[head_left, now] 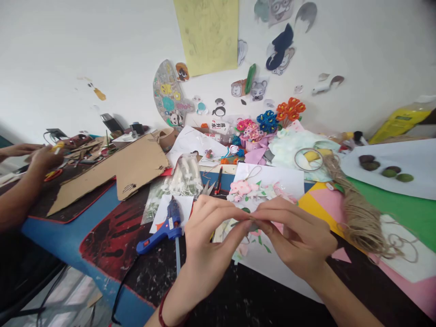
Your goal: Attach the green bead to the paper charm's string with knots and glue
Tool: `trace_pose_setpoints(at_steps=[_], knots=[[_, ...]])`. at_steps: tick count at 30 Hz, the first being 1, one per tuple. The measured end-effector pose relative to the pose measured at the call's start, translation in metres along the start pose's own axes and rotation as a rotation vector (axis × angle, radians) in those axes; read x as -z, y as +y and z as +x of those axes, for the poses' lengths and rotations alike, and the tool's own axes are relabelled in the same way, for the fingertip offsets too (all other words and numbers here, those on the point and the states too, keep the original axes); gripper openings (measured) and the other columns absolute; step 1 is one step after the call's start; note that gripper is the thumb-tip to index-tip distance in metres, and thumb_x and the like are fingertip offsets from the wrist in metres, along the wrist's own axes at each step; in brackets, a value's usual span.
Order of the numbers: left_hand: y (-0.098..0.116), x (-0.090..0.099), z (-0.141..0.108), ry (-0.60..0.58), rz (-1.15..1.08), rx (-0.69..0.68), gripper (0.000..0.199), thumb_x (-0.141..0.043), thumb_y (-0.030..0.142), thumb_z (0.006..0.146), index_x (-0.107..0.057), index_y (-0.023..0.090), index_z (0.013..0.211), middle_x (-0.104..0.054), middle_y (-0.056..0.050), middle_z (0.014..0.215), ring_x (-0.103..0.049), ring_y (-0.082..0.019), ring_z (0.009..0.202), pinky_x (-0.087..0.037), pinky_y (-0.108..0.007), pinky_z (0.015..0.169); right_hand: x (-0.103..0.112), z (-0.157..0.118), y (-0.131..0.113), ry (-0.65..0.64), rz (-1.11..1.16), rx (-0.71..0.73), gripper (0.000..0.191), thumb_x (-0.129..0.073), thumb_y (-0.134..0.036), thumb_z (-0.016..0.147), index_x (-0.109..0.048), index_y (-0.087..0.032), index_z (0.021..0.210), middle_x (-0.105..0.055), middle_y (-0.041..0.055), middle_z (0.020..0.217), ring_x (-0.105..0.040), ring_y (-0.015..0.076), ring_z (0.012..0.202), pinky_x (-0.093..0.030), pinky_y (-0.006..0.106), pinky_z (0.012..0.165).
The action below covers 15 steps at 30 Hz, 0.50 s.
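My left hand [214, 231] and my right hand [296, 236] meet above the white paper, thumb and fingertips of each pressed together. Between them is a small dark-green piece [245, 210], mostly covered by the fingers; its kind is unclear. Beneath lie pink and green paper scraps [265, 243] on a white sheet [286, 272]. A pink spotted piece [242, 187] rests just beyond my fingers. Left of my left hand, a blue hot glue gun [166, 227] lies on a small white paper, a glue stick [177, 256] sticking out of it.
Scissors [207, 188] and a red-black pen [219, 180] lie behind my hands. Twine [361, 213] and a tape roll [308, 160] are at right. Cut cardboard [116, 175] lies at left, near another person's hand [44, 159]. Beaded flowers [267, 121] stand by the wall.
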<state>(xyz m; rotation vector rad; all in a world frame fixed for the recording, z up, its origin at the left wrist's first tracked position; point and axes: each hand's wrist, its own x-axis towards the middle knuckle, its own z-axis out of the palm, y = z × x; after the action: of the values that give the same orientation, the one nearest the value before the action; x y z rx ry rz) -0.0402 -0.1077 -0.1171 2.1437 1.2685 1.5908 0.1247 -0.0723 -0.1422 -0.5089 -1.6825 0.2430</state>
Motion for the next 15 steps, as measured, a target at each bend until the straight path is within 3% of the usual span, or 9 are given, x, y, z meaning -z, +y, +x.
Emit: trace_pose_setpoints(at_steps=[15], knots=[[-0.0037, 0.0009, -0.0007, -0.029, -0.009, 0.01, 0.01, -0.075, 0.015, 0.088, -0.07, 0.023, 0.09, -0.071, 0.0, 0.084, -0.062, -0.017, 0.084, -0.049, -0.035, 0.077, 0.001, 0.0036, -0.002, -0.008, -0.054, 0.019, 0.027, -0.062, 0.003, 0.083, -0.075, -0.018, 0.095, -0.073, 0.0036, 0.078, -0.068, 0.0134, 0.067, -0.059, 0.024, 0.06]])
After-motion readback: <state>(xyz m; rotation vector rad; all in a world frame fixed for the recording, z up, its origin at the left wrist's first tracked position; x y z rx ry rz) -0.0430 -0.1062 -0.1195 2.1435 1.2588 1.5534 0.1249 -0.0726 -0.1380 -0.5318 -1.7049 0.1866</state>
